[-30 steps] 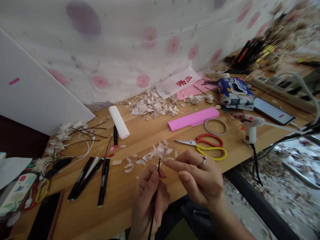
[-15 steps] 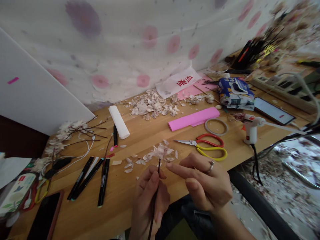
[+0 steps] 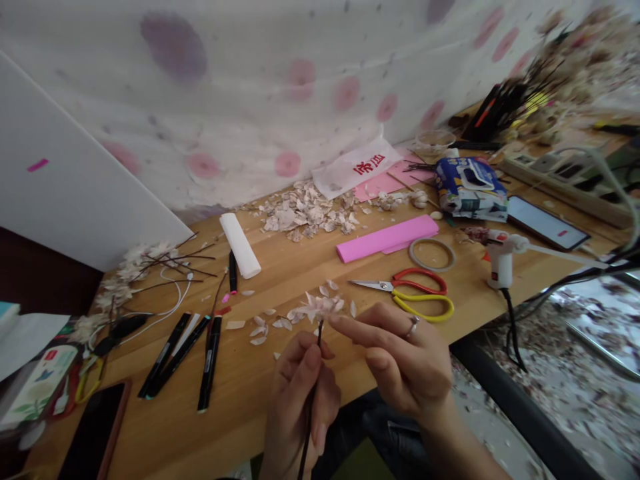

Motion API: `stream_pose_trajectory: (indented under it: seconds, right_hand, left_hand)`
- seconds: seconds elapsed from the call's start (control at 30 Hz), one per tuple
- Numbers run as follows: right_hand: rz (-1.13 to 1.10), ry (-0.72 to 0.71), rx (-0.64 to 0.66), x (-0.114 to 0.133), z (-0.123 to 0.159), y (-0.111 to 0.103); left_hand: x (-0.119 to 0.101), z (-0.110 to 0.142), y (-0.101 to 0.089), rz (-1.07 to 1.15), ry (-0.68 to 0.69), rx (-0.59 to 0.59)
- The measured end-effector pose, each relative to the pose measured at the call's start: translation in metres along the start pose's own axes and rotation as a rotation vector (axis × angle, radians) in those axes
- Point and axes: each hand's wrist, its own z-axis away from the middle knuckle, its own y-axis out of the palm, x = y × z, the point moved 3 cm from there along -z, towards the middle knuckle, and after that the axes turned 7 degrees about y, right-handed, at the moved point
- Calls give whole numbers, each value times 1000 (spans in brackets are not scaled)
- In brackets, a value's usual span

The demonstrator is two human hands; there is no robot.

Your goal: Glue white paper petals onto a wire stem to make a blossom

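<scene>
Between the thumb and fingers of my left hand (image 3: 300, 387) is a thin dark stem (image 3: 311, 407), held nearly upright. A flower of pale pink, see-through petals (image 3: 320, 307) sits at its top. My right hand (image 3: 413, 363), with a ring on one finger, reaches in from the right. Its index finger points at the flower's base, touching or very close to it; I cannot tell which. The thumb stands apart, and nothing shows in that hand. Loose petals (image 3: 283, 324) lie on the table behind and left of the flower.
Scissors (image 3: 391, 287) with red and yellow handles lie beyond my right hand, near a tape ring (image 3: 411, 256) and a pink paper roll (image 3: 387, 239). A corded white glue gun (image 3: 500, 259) stands right. Markers (image 3: 210, 363) lie left; a petal heap (image 3: 305, 212) is behind.
My right hand drew back a little to the right, then came in again to the flower's base. The petals now look lower and more spread. My left hand keeps its hold on the stem.
</scene>
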Motion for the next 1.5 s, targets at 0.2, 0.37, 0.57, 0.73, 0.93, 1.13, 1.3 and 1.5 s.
stream_pose_trajectory:
  seconds: [0.2,0.37,0.57,0.73,0.93,1.13,1.3,1.5]
  right_hand:
    - [-21,10,10,-2,0,3]
    - [-27,34,6,-4,0,0]
    - [-26,62,-11,-6,-1,-1]
    - [-21,59,4,-5,-1,1]
    - [-24,62,-17,-4,-1,0]
    - [-26,93,-30,-6,-1,3]
    - [-354,315,-195,-16,1,7]
    - [-1018,695,-192,-38,0,17]
  left_hand:
    - [2,3,-2,-7,10,0]
    - [1,-1,-2,-24,-19,-29]
    - [0,-2,-1,-47,-99,-65]
    - [0,-1,-2,-45,-61,-90]
    - [-8,3,2,-111,-148,-178]
    - [-8,4,0,-92,-146,-166]
    - [-10,5,-12,-154,-225,-307]
    - [-46,-6,-30,-325,-81,-555]
